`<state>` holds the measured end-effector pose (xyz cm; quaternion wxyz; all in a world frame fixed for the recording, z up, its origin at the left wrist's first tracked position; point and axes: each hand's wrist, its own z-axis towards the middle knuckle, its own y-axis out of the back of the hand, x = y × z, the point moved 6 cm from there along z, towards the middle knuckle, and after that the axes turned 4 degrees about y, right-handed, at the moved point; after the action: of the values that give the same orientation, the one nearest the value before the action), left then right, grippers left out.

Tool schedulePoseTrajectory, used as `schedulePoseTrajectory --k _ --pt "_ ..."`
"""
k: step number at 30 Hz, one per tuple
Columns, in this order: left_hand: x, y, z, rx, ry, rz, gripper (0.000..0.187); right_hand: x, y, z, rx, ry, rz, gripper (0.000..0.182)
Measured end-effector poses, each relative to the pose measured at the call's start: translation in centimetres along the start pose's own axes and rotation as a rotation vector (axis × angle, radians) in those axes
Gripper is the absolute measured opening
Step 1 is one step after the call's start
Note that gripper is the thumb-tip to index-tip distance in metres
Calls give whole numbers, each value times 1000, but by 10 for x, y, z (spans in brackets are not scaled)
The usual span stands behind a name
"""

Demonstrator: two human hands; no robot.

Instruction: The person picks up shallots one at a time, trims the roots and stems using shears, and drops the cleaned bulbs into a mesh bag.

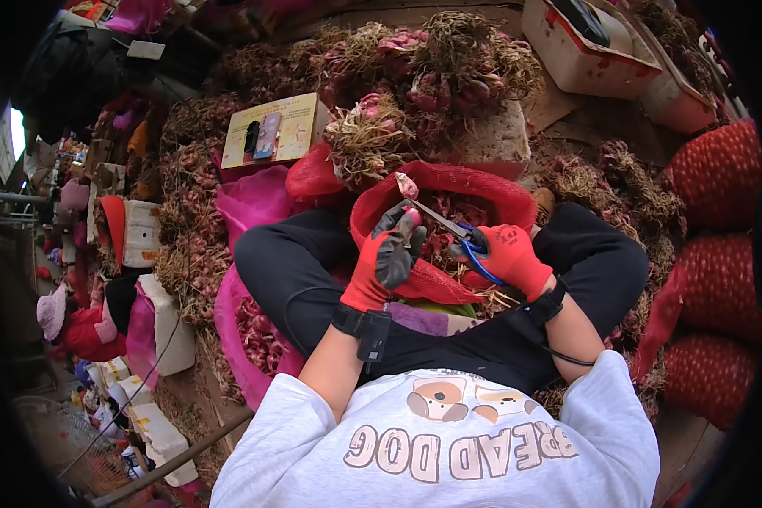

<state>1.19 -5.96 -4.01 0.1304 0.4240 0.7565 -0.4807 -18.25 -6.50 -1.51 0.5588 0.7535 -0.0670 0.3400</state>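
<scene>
My left hand point(389, 254), in a red glove with a dark grey palm, pinches a small pink shallot point(413, 216) between its fingertips. Another pale pink bulb point(406, 185) shows just beyond, right at the scissor tips. My right hand point(508, 254), in a red glove, is closed round the blue handles of a pair of scissors point(438, 218), whose blades point up and left towards the left fingertips. Below both hands, between my legs, an open red mesh bag point(474, 176) holds loose shallots and dry trimmings.
Dried shallot bunches point(453, 68) lie heaped ahead. A yellow box point(271, 127) with a phone stands ahead left, near a pink mesh bag point(250, 203). Full red mesh sacks point(715, 279) are stacked at right. Foam boxes point(593, 51) stand at far right. People sit at left.
</scene>
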Motion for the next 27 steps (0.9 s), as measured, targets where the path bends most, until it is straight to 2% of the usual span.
schedulePoseTrajectory --k 2,5,8,9,11,14,16,20,23,26,27 --pt "10 9 4 57 90 -144 25 0 -3 -1 12 13 30 43" --pt "8 15 2 91 85 -147 27 2 -5 -3 0 37 49 49" --pt "-12 2 3 -29 -57 134 34 -1 0 -1 -126 79 21 53" --pt "-13 8 6 -4 -132 147 38 -1 3 -1 -183 97 8 55" --pt "-11 27 17 50 -281 174 46 5 7 -1 -144 58 -37 49" --pt "-13 12 12 97 -314 109 55 12 9 -1 -189 71 -101 43" --pt "-11 6 9 45 -326 194 53 13 8 -1 -201 83 -189 40" --pt "-15 -7 0 10 -363 338 52 15 10 -2 -175 66 -169 44" --pt "-20 -15 -5 18 -508 497 51 13 8 -2 -155 54 -184 45" --pt "-12 -5 0 1 -387 252 52 2 -4 0 -89 13 -156 44" --pt "-12 -5 1 26 -380 266 52 0 -4 3 -80 6 -151 44"
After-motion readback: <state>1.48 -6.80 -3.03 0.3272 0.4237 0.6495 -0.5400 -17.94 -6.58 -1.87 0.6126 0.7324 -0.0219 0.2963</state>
